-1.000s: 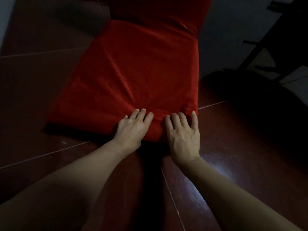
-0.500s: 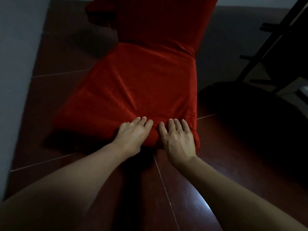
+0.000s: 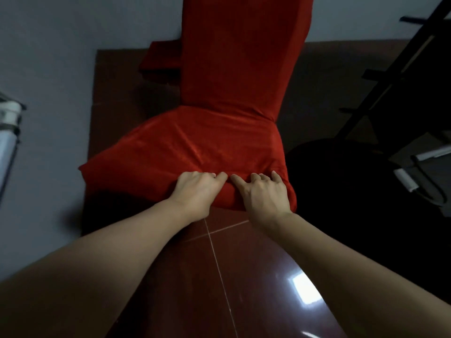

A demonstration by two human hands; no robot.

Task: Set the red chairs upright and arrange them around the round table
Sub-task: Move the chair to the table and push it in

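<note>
Both hands curl over the front edge of the red chair [image 3: 207, 147]'s seat, the left hand [image 3: 195, 191] beside the right hand [image 3: 264, 193], fingers hooked into the slippery cover; the chair stands on the tiled floor [image 3: 219, 276] near the wall [image 3: 48, 69]; the fabric may slide over the frame and the grip slip; the dark shape at right is possibly the round table [image 3: 341, 191], which the chair could strike.

Dim room, one hard glint on the floor.

Light is low throughout; a bright window reflection glares off the glossy floor tiles [image 3: 302, 289] at lower right. Deep shadow swallows the right middle of the frame. Wide-angle bending stretches the forearms at the bottom corners, and edges look soft.
</note>
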